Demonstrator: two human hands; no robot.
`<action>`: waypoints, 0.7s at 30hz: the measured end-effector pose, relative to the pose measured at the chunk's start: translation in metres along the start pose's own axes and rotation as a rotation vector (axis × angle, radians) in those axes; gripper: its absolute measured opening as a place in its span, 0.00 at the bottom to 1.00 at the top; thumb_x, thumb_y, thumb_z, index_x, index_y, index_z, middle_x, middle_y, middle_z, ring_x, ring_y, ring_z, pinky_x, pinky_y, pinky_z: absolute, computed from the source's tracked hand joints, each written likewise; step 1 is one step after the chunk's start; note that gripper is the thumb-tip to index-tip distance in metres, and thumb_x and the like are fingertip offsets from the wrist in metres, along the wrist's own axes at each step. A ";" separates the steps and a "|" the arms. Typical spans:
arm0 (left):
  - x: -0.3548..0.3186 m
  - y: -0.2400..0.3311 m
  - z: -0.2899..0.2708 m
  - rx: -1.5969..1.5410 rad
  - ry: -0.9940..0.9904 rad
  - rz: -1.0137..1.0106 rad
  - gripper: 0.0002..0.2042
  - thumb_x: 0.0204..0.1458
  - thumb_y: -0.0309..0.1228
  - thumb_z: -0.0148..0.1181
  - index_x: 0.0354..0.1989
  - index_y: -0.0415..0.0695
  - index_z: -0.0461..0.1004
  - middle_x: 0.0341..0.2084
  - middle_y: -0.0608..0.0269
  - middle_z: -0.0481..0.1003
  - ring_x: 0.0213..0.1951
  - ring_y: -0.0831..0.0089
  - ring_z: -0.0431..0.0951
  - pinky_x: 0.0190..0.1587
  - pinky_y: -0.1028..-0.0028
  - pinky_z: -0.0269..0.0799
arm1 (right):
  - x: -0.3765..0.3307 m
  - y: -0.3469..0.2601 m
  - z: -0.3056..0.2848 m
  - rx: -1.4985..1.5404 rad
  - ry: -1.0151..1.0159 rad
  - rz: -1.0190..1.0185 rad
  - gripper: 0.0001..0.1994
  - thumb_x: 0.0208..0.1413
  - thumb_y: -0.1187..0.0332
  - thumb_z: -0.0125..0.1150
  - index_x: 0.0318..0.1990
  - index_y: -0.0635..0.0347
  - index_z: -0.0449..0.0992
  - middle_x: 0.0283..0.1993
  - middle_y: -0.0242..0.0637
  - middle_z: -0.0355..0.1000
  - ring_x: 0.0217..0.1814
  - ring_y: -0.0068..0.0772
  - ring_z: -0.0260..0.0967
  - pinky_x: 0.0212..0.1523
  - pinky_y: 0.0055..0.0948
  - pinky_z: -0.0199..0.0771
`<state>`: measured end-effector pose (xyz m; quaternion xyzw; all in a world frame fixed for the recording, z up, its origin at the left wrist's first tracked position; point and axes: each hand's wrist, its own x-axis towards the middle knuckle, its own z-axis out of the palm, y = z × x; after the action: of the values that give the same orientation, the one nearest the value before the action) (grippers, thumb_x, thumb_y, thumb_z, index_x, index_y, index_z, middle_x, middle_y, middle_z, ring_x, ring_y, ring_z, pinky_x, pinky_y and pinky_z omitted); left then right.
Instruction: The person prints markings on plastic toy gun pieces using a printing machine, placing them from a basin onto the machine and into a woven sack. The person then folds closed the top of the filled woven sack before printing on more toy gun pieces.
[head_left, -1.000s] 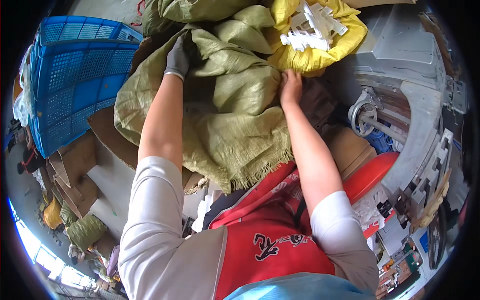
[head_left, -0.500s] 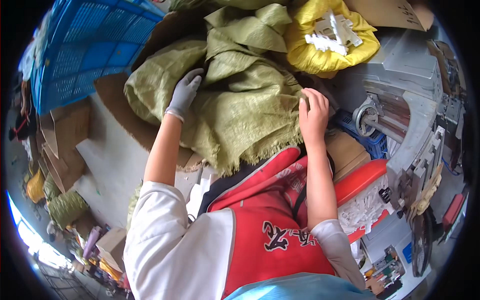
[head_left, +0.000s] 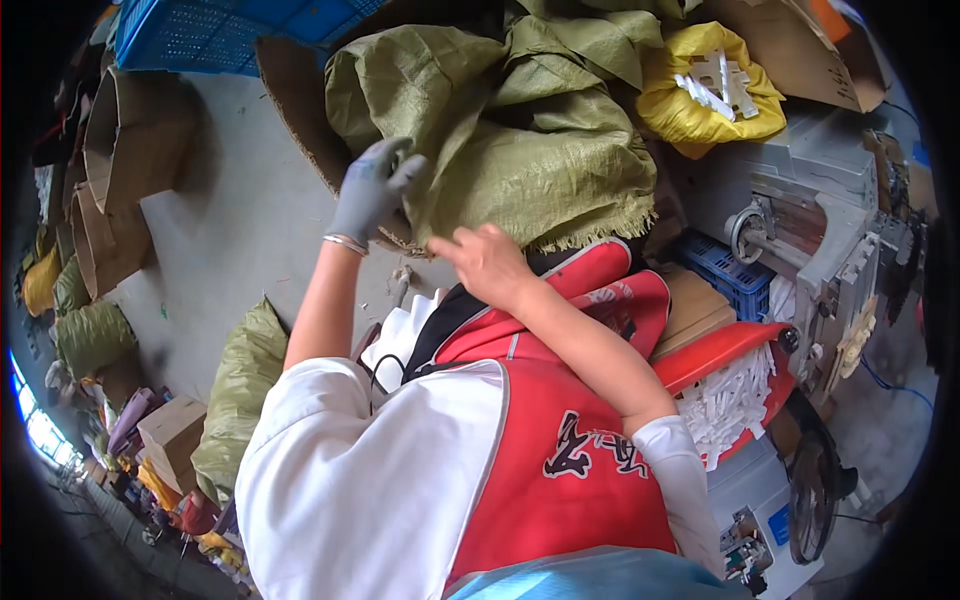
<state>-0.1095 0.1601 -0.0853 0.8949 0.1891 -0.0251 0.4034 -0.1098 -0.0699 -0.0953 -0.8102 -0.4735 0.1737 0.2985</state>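
Observation:
A crumpled olive-green woven sack (head_left: 560,180) with a frayed hem lies in front of me, over a cardboard box (head_left: 290,115). My left hand (head_left: 368,195), in a grey glove, is at the sack's left side with thumb and fingers apart. Whether its fingertips touch the cloth cannot be made out. Bare and reaching across my lap, my right hand (head_left: 488,266) has its fingers stretched toward the sack's lower left corner. Nothing shows in its grasp. A red apron (head_left: 570,480) covers my front.
A yellow bag (head_left: 700,90) of white plastic parts stands at the far right, beside a grey machine with a handwheel (head_left: 745,236). Nearer are a red tray (head_left: 715,358) of white pieces and a blue basket (head_left: 715,270). Leftward stand a blue crate (head_left: 225,40) and a full green sack (head_left: 240,385).
My right hand has left the sack's right edge and crossed leftward to its lower left corner. My left hand has come nearer to me. The whole view has shifted.

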 end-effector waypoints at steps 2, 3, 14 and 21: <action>-0.017 0.003 0.018 0.133 -0.003 0.056 0.30 0.50 0.50 0.66 0.56 0.40 0.73 0.53 0.46 0.74 0.53 0.50 0.75 0.55 0.61 0.71 | -0.006 -0.012 0.001 -0.072 -0.090 -0.121 0.18 0.48 0.69 0.61 0.48 0.38 0.78 0.27 0.33 0.69 0.34 0.38 0.73 0.38 0.38 0.69; -0.024 0.003 0.028 0.217 0.041 0.117 0.34 0.48 0.52 0.67 0.58 0.40 0.71 0.56 0.46 0.72 0.55 0.49 0.73 0.57 0.59 0.69 | -0.009 -0.018 0.003 -0.090 -0.127 -0.194 0.17 0.49 0.68 0.60 0.47 0.36 0.79 0.26 0.32 0.68 0.33 0.37 0.74 0.37 0.37 0.69; -0.078 -0.106 -0.024 -0.385 0.232 -0.291 0.18 0.62 0.36 0.58 0.53 0.33 0.75 0.44 0.52 0.81 0.44 0.67 0.80 0.47 0.71 0.74 | 0.001 0.022 -0.037 -0.300 0.116 -0.048 0.22 0.52 0.56 0.63 0.56 0.43 0.75 0.58 0.33 0.69 0.64 0.42 0.60 0.65 0.47 0.58; -0.110 -0.178 -0.050 -0.559 0.449 -0.658 0.15 0.65 0.36 0.54 0.54 0.39 0.74 0.43 0.60 0.79 0.39 0.77 0.77 0.43 0.75 0.74 | -0.024 0.104 -0.089 -0.372 -0.411 0.298 0.23 0.60 0.47 0.55 0.58 0.46 0.75 0.58 0.32 0.73 0.66 0.35 0.65 0.72 0.56 0.49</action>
<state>-0.2805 0.2692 -0.1563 0.6282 0.5440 0.0940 0.5483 -0.0026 -0.1577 -0.0953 -0.8593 -0.4237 0.2862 0.0146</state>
